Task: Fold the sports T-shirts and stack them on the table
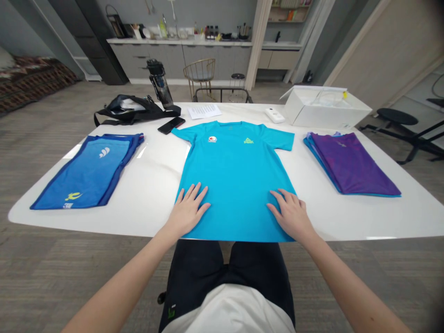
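Note:
A turquoise short-sleeved T-shirt lies flat and spread out on the white table, front side up, its collar at the far side and its hem along the near edge. My left hand rests on the lower left of the shirt with fingers spread. On the lower right, my right hand lies with its fingers apart, touching the fabric. To the left is a stack of folded blue shirts. A purple folded shirt tops another pile at the right, with blue cloth under it.
Along the table's far side are a black bag, a dark bottle, a phone, a printed paper, a small white device and a white box. Chairs and a kitchen counter stand beyond.

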